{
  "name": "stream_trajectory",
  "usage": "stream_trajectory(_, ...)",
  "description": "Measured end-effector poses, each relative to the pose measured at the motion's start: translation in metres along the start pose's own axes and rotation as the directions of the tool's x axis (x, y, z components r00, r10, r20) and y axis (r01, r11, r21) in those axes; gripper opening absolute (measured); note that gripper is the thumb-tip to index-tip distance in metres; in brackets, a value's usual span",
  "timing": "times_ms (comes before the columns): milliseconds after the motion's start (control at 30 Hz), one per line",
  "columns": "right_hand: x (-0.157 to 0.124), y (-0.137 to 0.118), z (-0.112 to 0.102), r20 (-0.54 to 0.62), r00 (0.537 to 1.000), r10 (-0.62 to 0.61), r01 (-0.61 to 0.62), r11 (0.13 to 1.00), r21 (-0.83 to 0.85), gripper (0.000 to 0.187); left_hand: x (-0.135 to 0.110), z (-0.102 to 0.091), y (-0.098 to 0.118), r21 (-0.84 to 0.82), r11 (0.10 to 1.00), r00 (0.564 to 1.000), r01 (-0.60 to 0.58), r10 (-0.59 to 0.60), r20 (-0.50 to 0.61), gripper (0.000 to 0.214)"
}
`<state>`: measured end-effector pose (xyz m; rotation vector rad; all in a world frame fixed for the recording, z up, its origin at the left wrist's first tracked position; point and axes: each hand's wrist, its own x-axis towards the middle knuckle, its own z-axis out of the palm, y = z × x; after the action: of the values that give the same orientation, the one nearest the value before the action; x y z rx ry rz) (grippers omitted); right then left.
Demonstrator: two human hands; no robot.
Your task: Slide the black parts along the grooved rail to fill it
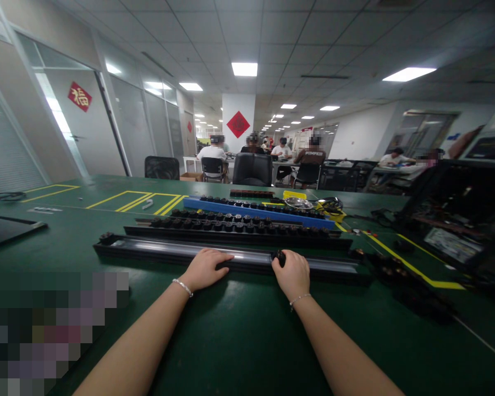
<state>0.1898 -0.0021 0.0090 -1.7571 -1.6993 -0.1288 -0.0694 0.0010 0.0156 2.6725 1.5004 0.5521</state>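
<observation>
A long black rail (157,246) with a shiny inner channel lies crosswise on the green table in front of me. My left hand (208,268) rests on its near edge, fingers stretched over the channel and thumb apart. To the right, my right hand (292,270) pinches a small round black part (279,256) at the channel. The fingers partly cover that part, so I cannot tell how it sits in the rail. Just behind lies another black rail (239,234) carrying a row of several similar black parts.
Beyond these, a blue rail (214,206) holds more black parts. A metal dish (299,203) stands near a yellow tray (295,194). Dark equipment (449,220) occupies the right side, with blurred dark parts (421,286) before it. A dark panel (10,228) lies left. People sit farther back.
</observation>
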Motion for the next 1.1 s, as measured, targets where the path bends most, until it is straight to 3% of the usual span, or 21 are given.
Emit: stream_trajectory(1100, 0.0024, 0.0050, -0.0078, 0.014, 0.998, 0.067, -0.067, 0.997, -0.025, 0.029, -0.0007, -0.0005, -0.0001, -0.004, 1.000, 1.000, 0.006, -0.006, -0.005, 0.040)
